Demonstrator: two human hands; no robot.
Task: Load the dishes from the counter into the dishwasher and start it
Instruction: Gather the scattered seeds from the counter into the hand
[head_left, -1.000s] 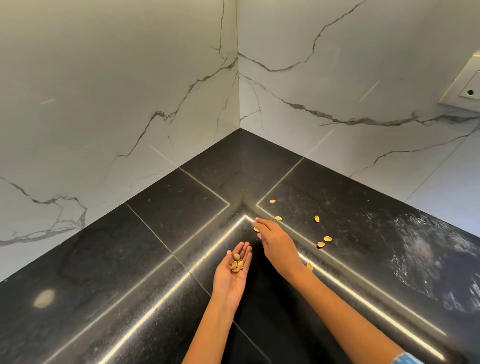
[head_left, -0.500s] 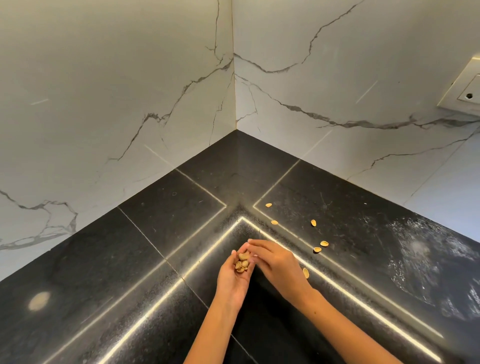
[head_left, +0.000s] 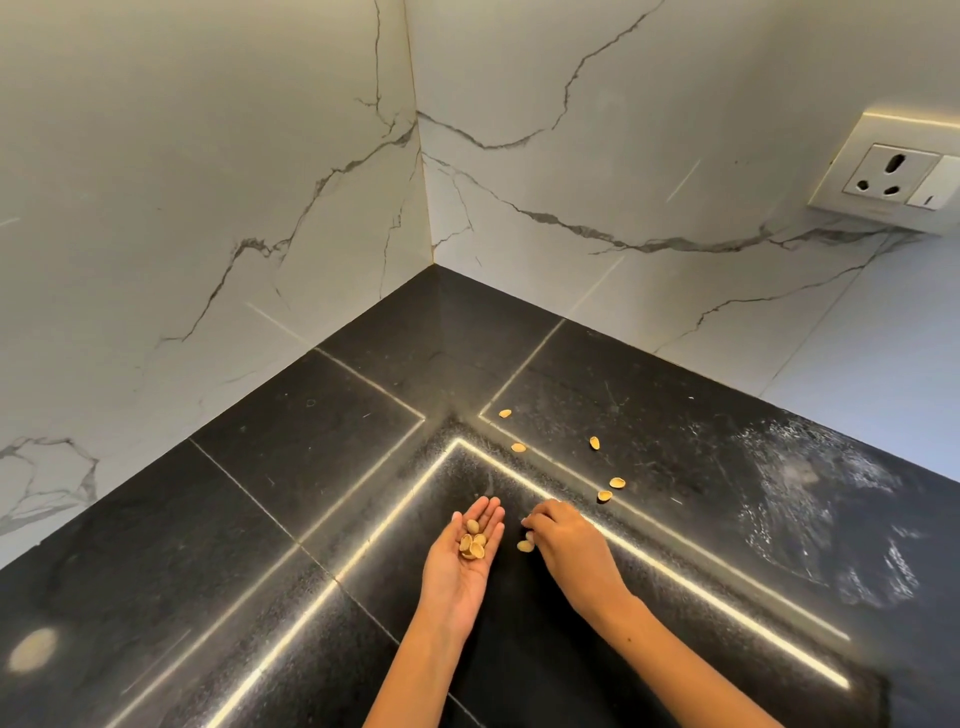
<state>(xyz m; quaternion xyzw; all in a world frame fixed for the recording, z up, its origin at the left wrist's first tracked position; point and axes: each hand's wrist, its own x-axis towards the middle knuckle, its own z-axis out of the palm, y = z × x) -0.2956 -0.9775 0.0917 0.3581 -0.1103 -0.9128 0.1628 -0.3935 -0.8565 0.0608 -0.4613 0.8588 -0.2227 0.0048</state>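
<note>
Fingers (head_left: 485, 512) of the left hand (head_left: 464, 556) lie straight and close together, palm up, carrying a small heap of nut shells (head_left: 472, 543) in the hollow of the palm. At three o'clock from it, just beside, the right hand (head_left: 569, 543) is turned palm down with its fingertips (head_left: 535, 522) bent toward the counter (head_left: 291, 457); they curl over a loose shell (head_left: 525, 545) lying at their tips, though whether they pinch it or only touch it I cannot tell. Both forearms come in from six o'clock.

Five more shells are scattered on the black stone toward one and two o'clock from the hands: one (head_left: 505, 413) farthest off near the joint lines, one (head_left: 518, 447) just below it, one (head_left: 595, 442) further right, and a pair close together, one (head_left: 617, 482) slightly above the other (head_left: 604, 495).

At three o'clock on the counter is a pale, dusty smear (head_left: 810, 499). Bright strips of reflected light cross the dark surface in an angle around the hands. White marble walls (head_left: 208, 182) with grey veins meet in a corner at twelve o'clock, and a wall socket (head_left: 896, 179) sits at two o'clock near the frame's edge.

No dishes and no dishwasher are in view.
</note>
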